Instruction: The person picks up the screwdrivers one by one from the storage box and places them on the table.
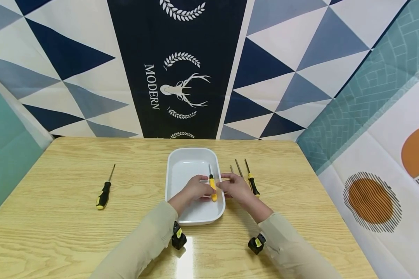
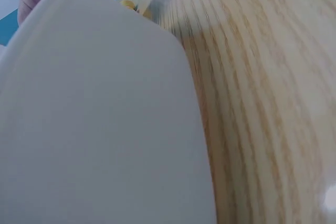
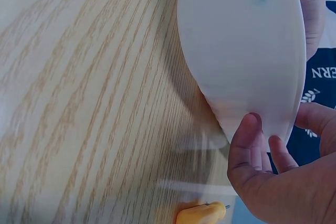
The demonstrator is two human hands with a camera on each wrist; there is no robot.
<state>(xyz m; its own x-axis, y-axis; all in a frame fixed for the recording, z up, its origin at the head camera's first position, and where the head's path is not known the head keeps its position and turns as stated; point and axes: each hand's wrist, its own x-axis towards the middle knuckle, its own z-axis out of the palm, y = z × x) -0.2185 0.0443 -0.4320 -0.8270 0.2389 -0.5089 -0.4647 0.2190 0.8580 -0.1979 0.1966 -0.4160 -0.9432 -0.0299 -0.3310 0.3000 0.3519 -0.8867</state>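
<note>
My left hand (image 1: 198,188) reaches inside a white rectangular tray (image 1: 174,166) and pinches a screwdriver (image 1: 212,182) with a yellow handle, black collar and thin metal shaft. The shaft points toward the far end of the tray. At the right side, my right hand (image 1: 235,188) grips the tray's rim. In the right wrist view, its thumb lies against the outer wall while another finger reaches the rim. The left wrist view is mostly filled by the tray's outer wall (image 2: 115,108), hiding most of that hand.
A black-and-yellow screwdriver (image 1: 104,195) lies apart on the wooden table (image 1: 56,232) at the left. Right of the tray lies another black-and-yellow screwdriver (image 1: 253,186), beside metal shafts (image 1: 239,168) whose lower parts my right hand hides. A patterned cloth wall (image 1: 195,77) stands behind the table.
</note>
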